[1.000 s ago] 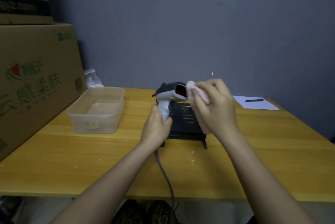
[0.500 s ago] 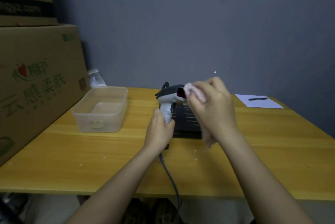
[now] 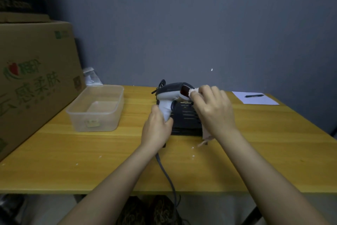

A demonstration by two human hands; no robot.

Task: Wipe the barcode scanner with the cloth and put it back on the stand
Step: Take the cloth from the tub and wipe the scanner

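The left hand (image 3: 156,130) had its grip clamped around the pale handle of the barcode scanner (image 3: 172,91), holding it upright just above the black stand (image 3: 186,120) near the middle of the wooden bench (image 3: 54,151). The right hand (image 3: 213,109) had its grip pinched on the pink cloth (image 3: 193,91), pressing a bunched corner against the scanner's red front window while the loose end hung below the wrist. A grey cable (image 3: 166,172) ran from the handle over the bench's near edge. A clear plastic tub (image 3: 96,108) sat to the left, beside a cardboard box (image 3: 34,78); a pen (image 3: 254,95) lay on a paper sheet (image 3: 255,99) at far right.
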